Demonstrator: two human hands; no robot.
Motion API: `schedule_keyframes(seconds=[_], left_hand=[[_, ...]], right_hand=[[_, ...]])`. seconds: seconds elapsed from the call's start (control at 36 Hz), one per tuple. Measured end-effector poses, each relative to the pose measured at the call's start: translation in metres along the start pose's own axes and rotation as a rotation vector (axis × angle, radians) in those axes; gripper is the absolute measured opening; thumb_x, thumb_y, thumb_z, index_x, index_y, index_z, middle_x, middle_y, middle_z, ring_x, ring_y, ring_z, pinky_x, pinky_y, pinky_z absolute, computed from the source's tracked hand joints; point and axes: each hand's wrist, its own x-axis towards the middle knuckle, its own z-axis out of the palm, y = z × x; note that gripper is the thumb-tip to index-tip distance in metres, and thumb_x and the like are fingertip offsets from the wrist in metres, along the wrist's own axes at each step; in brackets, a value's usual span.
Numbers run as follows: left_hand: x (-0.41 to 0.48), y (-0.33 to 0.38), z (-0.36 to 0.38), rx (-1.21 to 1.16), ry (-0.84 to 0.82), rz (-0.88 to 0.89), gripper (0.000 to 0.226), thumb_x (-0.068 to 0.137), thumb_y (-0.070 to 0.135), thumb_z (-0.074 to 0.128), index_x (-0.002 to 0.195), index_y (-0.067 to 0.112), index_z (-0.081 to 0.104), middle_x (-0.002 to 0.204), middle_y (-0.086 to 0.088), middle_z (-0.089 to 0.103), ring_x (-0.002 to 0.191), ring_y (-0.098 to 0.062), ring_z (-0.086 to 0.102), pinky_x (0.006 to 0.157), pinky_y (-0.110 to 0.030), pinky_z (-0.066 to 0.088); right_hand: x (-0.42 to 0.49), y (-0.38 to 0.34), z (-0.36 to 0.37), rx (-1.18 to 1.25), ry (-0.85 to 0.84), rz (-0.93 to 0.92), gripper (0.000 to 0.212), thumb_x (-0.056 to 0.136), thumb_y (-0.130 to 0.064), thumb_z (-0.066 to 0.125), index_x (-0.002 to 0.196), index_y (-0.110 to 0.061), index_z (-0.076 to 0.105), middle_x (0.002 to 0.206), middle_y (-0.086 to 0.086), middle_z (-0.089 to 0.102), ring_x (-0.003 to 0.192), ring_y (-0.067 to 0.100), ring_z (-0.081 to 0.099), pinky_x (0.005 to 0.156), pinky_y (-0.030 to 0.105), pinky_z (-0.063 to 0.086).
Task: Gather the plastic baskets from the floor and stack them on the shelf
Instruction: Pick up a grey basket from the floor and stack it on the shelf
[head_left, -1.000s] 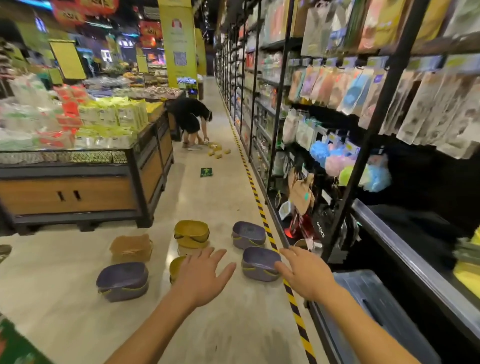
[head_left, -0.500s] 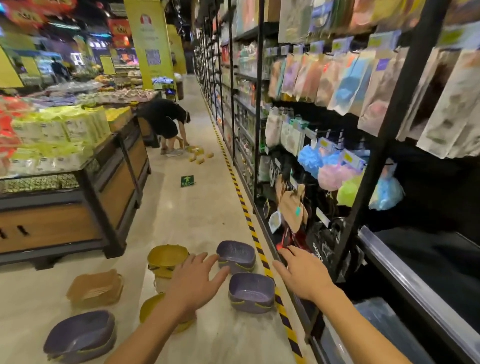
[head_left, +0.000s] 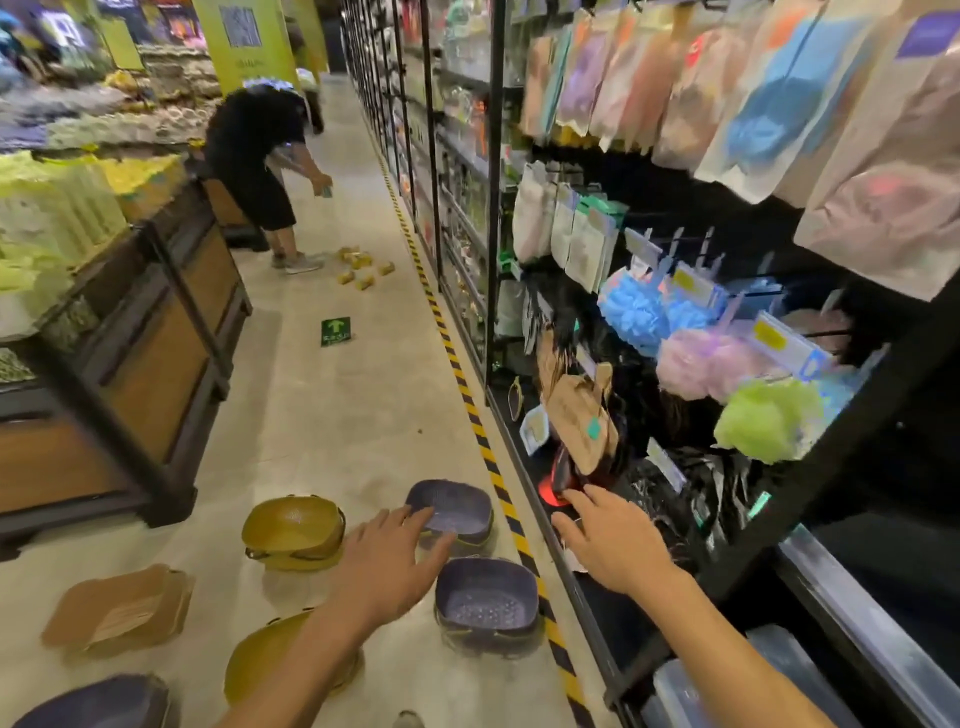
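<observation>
Both bare forearms extend forward and down from the lower frame edge. Left hand (head_left: 387, 564): palm down, fingers spread, grasping nothing. Right hand (head_left: 613, 540): palm down, fingers loosely splayed and pointing up-left, empty. Hands apart, at similar height.

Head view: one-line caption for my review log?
Both open hands, left and right, reach toward purple baskets on a shop-aisle floor.

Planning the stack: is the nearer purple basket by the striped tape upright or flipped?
Upright: the nearer purple basket shows its open top and perforated inside bottom.
</observation>
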Motion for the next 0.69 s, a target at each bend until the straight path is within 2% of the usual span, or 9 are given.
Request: schedule_keyframes(seconds=[0.06,0.17,0.25,0.28,0.33,0.39,0.56,0.64,0.69], left_hand=[[0.030,-0.010,0.004,-0.011,-0.022,0.015,0.078,0.089,0.079,0.013,0.150,0.038,0.041,0.154,0.006,0.047,0.140,-0.020,0.043,0.113,-0.046,0.036],[0.084,-0.029,0.004,-0.053,-0.092,0.027,0.071,0.095,0.073,0.022,0.153,0.034,0.039,0.158,0.003,0.041,0.146,-0.020,0.037,0.119,-0.042,0.030],[0.124,-0.046,0.012,-0.147,-0.133,0.017,0.091,0.084,0.084,0.009,0.152,0.033,0.042,0.155,0.005,0.047,0.141,-0.018,0.043,0.115,-0.037,0.036],[0.137,-0.051,0.017,-0.173,-0.150,0.005,0.089,0.085,0.083,0.011,0.151,0.033,0.043,0.154,0.005,0.048,0.139,-0.017,0.046,0.113,-0.034,0.038],[0.162,-0.058,0.027,-0.215,-0.186,-0.011,0.067,0.096,0.069,0.026,0.148,0.033,0.046,0.151,0.005,0.052,0.134,-0.016,0.050,0.107,-0.030,0.039],[0.185,-0.064,0.044,-0.267,-0.233,-0.046,0.056,0.101,0.059,0.034,0.147,0.031,0.049,0.149,0.003,0.053,0.133,-0.018,0.052,0.106,-0.029,0.038],[0.255,-0.104,0.150,-0.377,-0.391,-0.254,0.058,0.102,0.059,0.034,0.152,0.030,0.042,0.157,0.005,0.042,0.142,-0.015,0.040,0.117,-0.031,0.027],[0.290,-0.137,0.235,-0.386,-0.389,-0.329,0.059,0.102,0.056,0.035,0.153,0.027,0.040,0.158,0.002,0.042,0.144,-0.019,0.039,0.117,-0.032,0.026],[0.308,-0.159,0.290,-0.409,-0.391,-0.388,0.059,0.102,0.054,0.036,0.153,0.024,0.040,0.159,0.000,0.041,0.145,-0.020,0.038,0.117,-0.032,0.025]], right_hand=[[0.027,0.000,0.006,0.000,-0.005,0.016,0.064,0.100,-0.060,0.022,0.148,-0.024,0.043,0.139,-0.001,0.054,0.125,0.024,0.055,0.100,0.041,0.046],[0.076,-0.004,0.028,0.022,-0.042,0.076,0.070,0.098,-0.064,0.016,0.150,-0.024,0.040,0.140,-0.001,0.055,0.124,0.024,0.055,0.100,0.042,0.047],[0.107,-0.007,0.050,0.080,-0.057,0.120,0.084,0.091,-0.069,0.000,0.135,-0.023,0.054,0.125,0.001,0.062,0.113,0.024,0.058,0.096,0.044,0.047],[0.116,-0.008,0.057,0.116,-0.085,0.147,0.077,0.094,-0.066,0.005,0.134,-0.021,0.054,0.128,0.003,0.061,0.116,0.025,0.057,0.099,0.044,0.046],[0.131,-0.006,0.075,0.206,-0.152,0.205,0.059,0.101,-0.054,0.024,0.145,-0.020,0.046,0.146,0.006,0.050,0.131,0.027,0.049,0.107,0.042,0.040],[0.142,0.001,0.100,0.295,-0.200,0.271,0.057,0.103,-0.050,0.033,0.153,-0.021,0.037,0.154,0.004,0.042,0.140,0.026,0.042,0.112,0.040,0.035],[0.186,0.033,0.220,0.608,-0.308,0.469,0.052,0.100,-0.060,0.035,0.149,-0.041,0.037,0.145,-0.007,0.052,0.131,0.020,0.050,0.103,0.039,0.042],[0.213,0.057,0.318,0.663,-0.347,0.526,0.057,0.095,-0.072,0.030,0.141,-0.041,0.042,0.139,-0.009,0.057,0.128,0.022,0.054,0.103,0.046,0.046],[0.230,0.068,0.381,0.719,-0.332,0.545,0.057,0.097,-0.070,0.031,0.146,-0.041,0.038,0.144,-0.015,0.051,0.130,0.016,0.051,0.106,0.045,0.044]])
